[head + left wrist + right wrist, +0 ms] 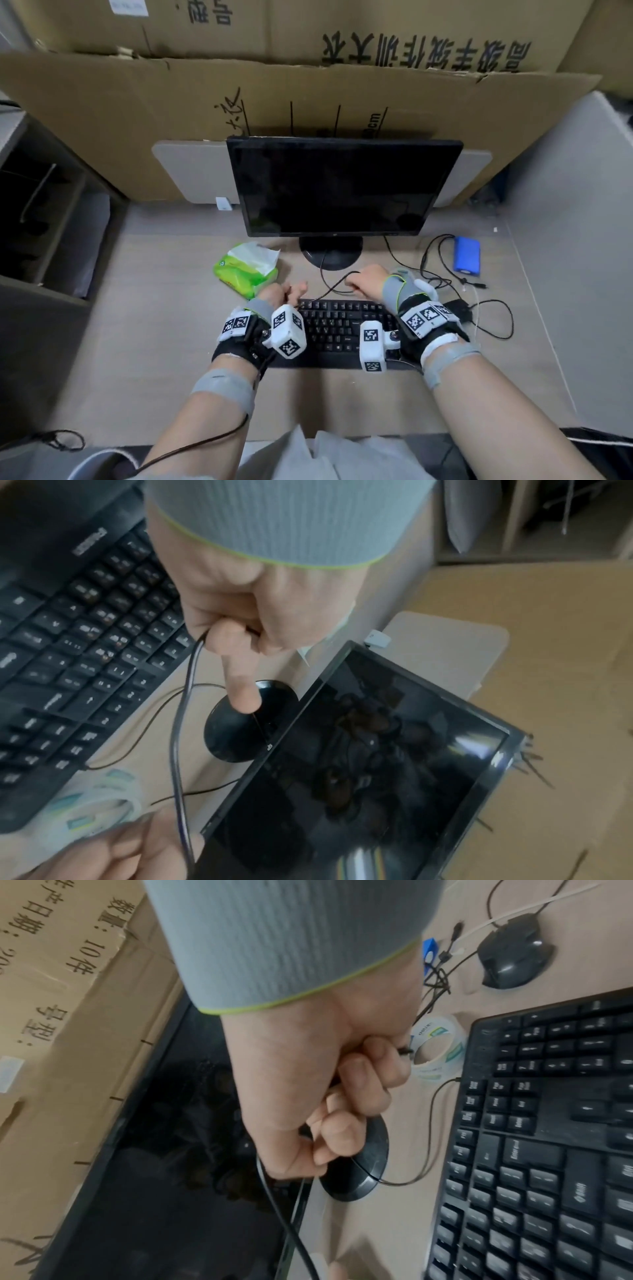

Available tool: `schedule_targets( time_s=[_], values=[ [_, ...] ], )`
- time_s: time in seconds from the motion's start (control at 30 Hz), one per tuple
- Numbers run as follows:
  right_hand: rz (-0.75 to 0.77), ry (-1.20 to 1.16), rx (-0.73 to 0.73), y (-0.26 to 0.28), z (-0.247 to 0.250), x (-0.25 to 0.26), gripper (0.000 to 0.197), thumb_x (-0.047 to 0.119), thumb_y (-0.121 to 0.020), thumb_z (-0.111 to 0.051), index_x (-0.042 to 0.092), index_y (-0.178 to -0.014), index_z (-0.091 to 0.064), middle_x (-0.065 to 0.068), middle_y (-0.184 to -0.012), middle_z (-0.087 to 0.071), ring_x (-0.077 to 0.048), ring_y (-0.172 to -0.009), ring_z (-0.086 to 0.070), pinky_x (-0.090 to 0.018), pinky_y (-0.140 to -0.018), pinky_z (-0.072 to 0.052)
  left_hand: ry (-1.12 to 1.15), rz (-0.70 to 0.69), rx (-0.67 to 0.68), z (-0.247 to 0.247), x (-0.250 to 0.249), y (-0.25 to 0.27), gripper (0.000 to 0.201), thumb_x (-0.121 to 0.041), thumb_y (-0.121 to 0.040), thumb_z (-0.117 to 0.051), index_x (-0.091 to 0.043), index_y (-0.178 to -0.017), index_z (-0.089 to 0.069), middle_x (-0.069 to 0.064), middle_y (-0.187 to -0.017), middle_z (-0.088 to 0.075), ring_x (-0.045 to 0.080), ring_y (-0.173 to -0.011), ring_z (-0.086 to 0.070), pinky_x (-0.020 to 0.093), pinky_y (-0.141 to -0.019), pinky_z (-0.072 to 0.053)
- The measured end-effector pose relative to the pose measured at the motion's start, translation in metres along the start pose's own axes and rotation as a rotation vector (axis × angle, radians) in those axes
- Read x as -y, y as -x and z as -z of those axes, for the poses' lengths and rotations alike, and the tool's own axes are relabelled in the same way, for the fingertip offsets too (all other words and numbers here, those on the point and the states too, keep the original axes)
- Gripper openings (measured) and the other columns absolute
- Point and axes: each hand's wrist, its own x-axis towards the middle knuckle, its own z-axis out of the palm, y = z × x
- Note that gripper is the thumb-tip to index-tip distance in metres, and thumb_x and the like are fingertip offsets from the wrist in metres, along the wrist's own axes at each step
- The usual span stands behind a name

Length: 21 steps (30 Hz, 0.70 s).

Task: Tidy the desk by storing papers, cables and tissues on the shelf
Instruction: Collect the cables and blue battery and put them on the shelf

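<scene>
A black cable is stretched between my two hands above the back edge of the keyboard. My left hand grips one end with curled fingers, its index finger sticking out. My right hand is closed in a fist round the other part of the cable, in front of the monitor stand. A green tissue pack with a white tissue sticking out lies on the desk just left of my left hand. The shelf stands at the far left.
A black monitor and keyboard fill the desk's middle. To the right lie a blue power bank, a mouse, a tape roll and loose tangled cables. Cardboard boxes stand behind.
</scene>
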Motion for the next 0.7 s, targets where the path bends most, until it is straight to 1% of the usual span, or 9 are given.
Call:
schedule_targets(
  time_s=[0.07, 0.13, 0.2, 0.3, 0.4, 0.5, 0.57, 0.6, 0.7],
  values=[
    [-0.008, 0.016, 0.112, 0.009, -0.006, -0.004, 0.033, 0.022, -0.085, -0.056, 0.017, -0.053, -0.050, 0.005, -0.034, -0.046, -0.010, -0.027, -0.031, -0.016, -0.034, -0.026, 0.032, -0.011, -0.017, 0.001, -0.002, 0.001, 0.017, -0.016, -0.108, -0.029, -0.012, -0.116, -0.044, 0.002, -0.049, -0.066, 0.008, -0.027, -0.051, 0.013, -0.029, -0.034],
    [-0.039, -0.001, 0.170, 0.014, -0.011, -0.008, 0.031, 0.022, -0.085, -0.054, 0.018, -0.055, -0.047, 0.004, -0.034, -0.046, -0.010, -0.027, -0.028, -0.016, -0.033, -0.020, 0.025, 0.038, -0.012, 0.006, 0.000, -0.001, 0.031, -0.019, -0.108, -0.028, -0.010, -0.124, -0.052, 0.002, -0.050, -0.061, 0.008, -0.029, -0.045, 0.014, -0.027, -0.031],
    [-0.062, -0.020, 0.154, 0.016, -0.005, -0.014, 0.028, 0.023, -0.083, -0.055, 0.019, -0.057, -0.045, 0.005, -0.034, -0.043, -0.011, -0.027, -0.027, -0.015, -0.035, -0.019, 0.044, 0.047, 0.074, 0.005, 0.006, 0.004, 0.032, -0.021, -0.106, -0.030, -0.009, -0.104, -0.060, -0.004, -0.043, -0.050, 0.007, -0.029, -0.037, 0.015, -0.027, -0.027],
    [-0.099, 0.019, 0.144, 0.014, 0.014, -0.032, 0.028, 0.022, -0.080, -0.053, 0.020, -0.056, -0.039, 0.003, -0.041, -0.038, -0.011, -0.029, -0.025, -0.013, -0.036, -0.018, 0.094, -0.047, 0.213, -0.010, 0.004, 0.014, 0.032, -0.023, -0.099, -0.035, -0.016, -0.069, -0.045, -0.007, -0.036, -0.034, 0.008, -0.024, -0.021, 0.013, -0.028, -0.015],
    [-0.181, -0.017, 0.175, 0.002, 0.034, -0.064, 0.028, 0.024, -0.078, -0.050, 0.024, -0.055, -0.034, 0.006, -0.042, -0.028, -0.012, -0.032, -0.018, -0.012, -0.043, -0.014, 0.008, -0.086, 0.144, -0.034, 0.013, 0.026, 0.040, -0.024, -0.086, -0.037, -0.023, -0.046, -0.030, -0.007, -0.035, -0.018, 0.012, -0.034, -0.005, 0.015, -0.041, -0.005],
    [-0.227, -0.154, 0.149, -0.009, 0.057, -0.084, 0.029, 0.019, -0.075, -0.046, 0.026, -0.057, -0.024, 0.006, -0.039, -0.018, -0.009, -0.032, -0.009, -0.009, -0.048, -0.014, -0.057, -0.142, 0.122, -0.052, 0.041, 0.035, 0.053, -0.029, -0.090, -0.038, -0.023, -0.038, -0.029, -0.007, -0.034, -0.020, 0.011, -0.032, -0.011, 0.015, -0.038, -0.006],
    [-0.247, -0.166, 0.152, -0.014, 0.073, -0.087, 0.027, 0.017, -0.074, -0.042, 0.026, -0.058, -0.022, 0.006, -0.039, -0.016, -0.010, -0.032, -0.008, -0.009, -0.047, -0.014, -0.113, -0.161, 0.161, -0.065, 0.061, 0.041, 0.056, -0.037, -0.100, -0.037, -0.019, -0.049, -0.053, -0.008, -0.032, -0.021, 0.007, -0.026, -0.017, 0.013, -0.032, -0.008],
    [-0.254, -0.158, 0.177, -0.015, 0.081, -0.087, 0.025, 0.017, -0.073, -0.041, 0.026, -0.059, -0.022, 0.006, -0.040, -0.015, -0.011, -0.032, -0.007, -0.010, -0.046, -0.013, -0.148, -0.172, 0.184, -0.073, 0.071, 0.043, 0.052, -0.038, -0.103, -0.035, -0.016, -0.067, -0.067, -0.010, -0.032, -0.021, 0.005, -0.025, -0.018, 0.013, -0.029, -0.010],
    [-0.230, -0.206, 0.172, -0.018, 0.097, -0.076, 0.021, 0.018, -0.077, -0.040, 0.025, -0.062, -0.026, 0.006, -0.040, -0.018, -0.012, -0.031, -0.009, -0.010, -0.045, -0.011, -0.240, -0.167, 0.237, -0.097, 0.089, 0.045, 0.043, -0.034, -0.105, -0.034, -0.010, -0.110, -0.069, -0.011, -0.032, -0.027, 0.003, -0.026, -0.022, 0.014, -0.027, -0.015]
  ],
)
